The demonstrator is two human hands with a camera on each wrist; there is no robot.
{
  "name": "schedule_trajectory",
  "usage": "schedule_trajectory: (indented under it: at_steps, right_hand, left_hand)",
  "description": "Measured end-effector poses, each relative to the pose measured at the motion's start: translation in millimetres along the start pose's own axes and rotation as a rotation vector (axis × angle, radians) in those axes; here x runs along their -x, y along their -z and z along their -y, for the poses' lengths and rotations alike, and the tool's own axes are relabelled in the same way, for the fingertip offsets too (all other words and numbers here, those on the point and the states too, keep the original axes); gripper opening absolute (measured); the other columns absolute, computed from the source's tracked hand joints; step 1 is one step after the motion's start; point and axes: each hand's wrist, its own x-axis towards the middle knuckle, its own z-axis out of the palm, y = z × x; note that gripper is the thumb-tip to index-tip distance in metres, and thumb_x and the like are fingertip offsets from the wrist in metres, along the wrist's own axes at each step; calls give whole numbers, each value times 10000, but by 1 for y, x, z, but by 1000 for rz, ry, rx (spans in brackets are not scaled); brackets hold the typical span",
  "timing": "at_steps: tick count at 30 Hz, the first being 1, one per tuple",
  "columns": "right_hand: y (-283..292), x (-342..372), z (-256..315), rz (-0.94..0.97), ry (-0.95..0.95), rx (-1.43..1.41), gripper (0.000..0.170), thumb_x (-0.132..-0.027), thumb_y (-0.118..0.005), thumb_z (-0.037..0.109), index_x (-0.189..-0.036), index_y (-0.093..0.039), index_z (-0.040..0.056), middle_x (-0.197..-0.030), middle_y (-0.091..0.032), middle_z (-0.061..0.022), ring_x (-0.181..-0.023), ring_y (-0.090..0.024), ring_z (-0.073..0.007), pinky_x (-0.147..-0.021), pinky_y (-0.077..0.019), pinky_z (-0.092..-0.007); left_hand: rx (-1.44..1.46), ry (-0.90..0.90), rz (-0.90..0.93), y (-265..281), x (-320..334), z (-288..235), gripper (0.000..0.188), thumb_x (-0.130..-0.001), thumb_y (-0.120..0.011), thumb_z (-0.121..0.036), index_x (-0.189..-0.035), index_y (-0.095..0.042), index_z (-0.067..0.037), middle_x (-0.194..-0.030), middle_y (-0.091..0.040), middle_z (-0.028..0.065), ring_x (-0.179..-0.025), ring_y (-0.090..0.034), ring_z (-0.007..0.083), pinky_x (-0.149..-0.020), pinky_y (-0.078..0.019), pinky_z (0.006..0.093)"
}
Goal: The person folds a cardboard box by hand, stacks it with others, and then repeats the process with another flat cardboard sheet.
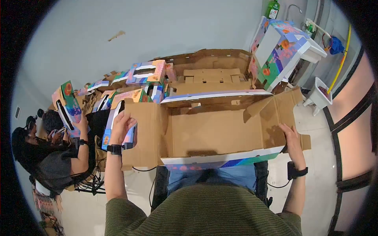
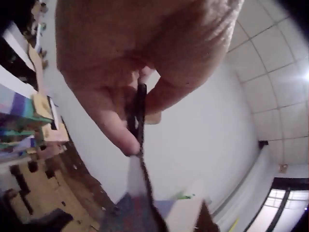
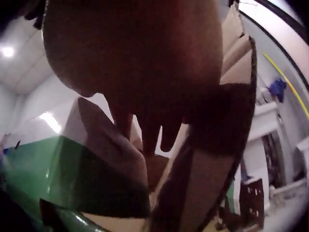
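An open cardboard box [image 1: 216, 129], plain brown inside with a printed, white-edged front wall, lies in front of my body in the head view. Its left end panel [image 1: 147, 112] stretches out sideways, and my left hand [image 1: 123, 125] grips the edge of it. Fingers [image 2: 123, 137] and thumb pinch that thin edge in the left wrist view. At the other end, my right hand [image 1: 292, 142] lies along the right end flaps [image 1: 289, 108] with its fingers extended. In the right wrist view those fingers [image 3: 152, 133] point down between a green-and-white printed wall and brown cardboard.
Beyond the box stands a large brown carton [image 1: 212, 59]. Printed boxes [image 1: 146, 72] are piled at the left, where another person [image 1: 59, 157] holds a printed box [image 1: 67, 104]. A printed carton [image 1: 281, 47] stands back right, near a white stool [image 1: 318, 96].
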Motion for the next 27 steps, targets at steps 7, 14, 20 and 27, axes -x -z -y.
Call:
schedule_trajectory:
  at_steps: [7, 14, 20, 27]
  right_hand:
    - [-28, 5, -48, -237, -267, -764, 725, -1082, -196, 560, -1526, -377, 17, -1454, -533, -170, -1365, -485, -277, -1176, -313, -383]
    - [-65, 50, -141, -271, -400, -829, 530, -1060, -446, 425, -1294, -632, -13, -1318, -637, -116, -1250, -571, -221, -1077, -425, -374]
    - [-57, 79, -117, -92, -615, -761, 557, -1037, -471, 468, -1426, -556, 77, -1391, -599, -69, -1322, -506, -195, -1112, -371, -414]
    - [73, 34, -31, -232, -373, -126, 418, -1074, -482, 269, -1346, -591, -28, -1346, -637, -144, -1274, -566, -230, -1123, -375, -337]
  left_hand:
    - [352, 169, 64, 22, 8, 15, 332, -1022, -558, -102, -1332, -522, 11, -1184, -684, 104, -1001, -706, 136, -817, -619, 244]
    - [369, 208, 85, 33, 4, 40, 400, -1014, -585, -127, -1385, -497, -7, -1228, -677, 103, -1011, -713, 156, -832, -619, 267]
    - [323, 250, 186, 57, 15, 40, 494, -1025, -578, -314, -1422, -484, -35, -1353, -620, 105, -1214, -622, 231, -996, -529, 372]
    - [-409, 306, -66, 90, 56, -47, 450, -1019, -596, -352, -1336, -572, -33, -1295, -633, 74, -1155, -583, 137, -965, -450, 259]
